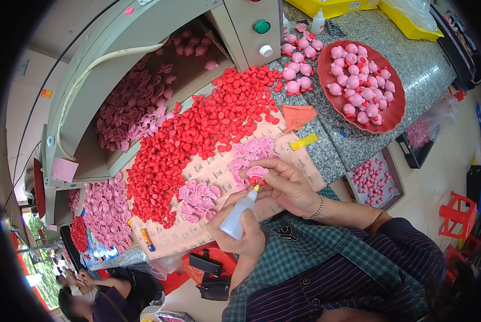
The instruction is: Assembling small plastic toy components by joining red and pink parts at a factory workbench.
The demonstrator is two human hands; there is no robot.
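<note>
Step in hand, as judged: dabbing from the bottle [234, 220] onto a small part.
Left hand [245, 237]: fingers wrapped around the bottle, nozzle tilted up toward the part.
Right hand [295, 189]: fingertips pinched narrow on a pink piece [257, 172], held up over the board [307, 170]; a red piece [255, 181] sits against its near edge. Whether the two are bonded, cannot tell.
Next move, as judged: calls for a light squeeze, the pinch kept steady and the nozzle kept off the ruffles.
Bottle: translucent, soft-looking, yellow at the tip.
Pink piece: thin, ruffled, petal-like, pale at the rim. Similar pieces lie on the board in two clusters, near [253, 152] and left [198, 200].
Red heap [181, 142]: smooth, rounded, bean-like pieces, matte, spread along the board's far side.
Bowl [397, 119]: red, scalloped, holding round pink balls [353, 81] with red bits.
Counter [431, 56]: speckled grey stone, glossy.
Yellow strip [304, 141]: flat, at the board's right edge.
</note>
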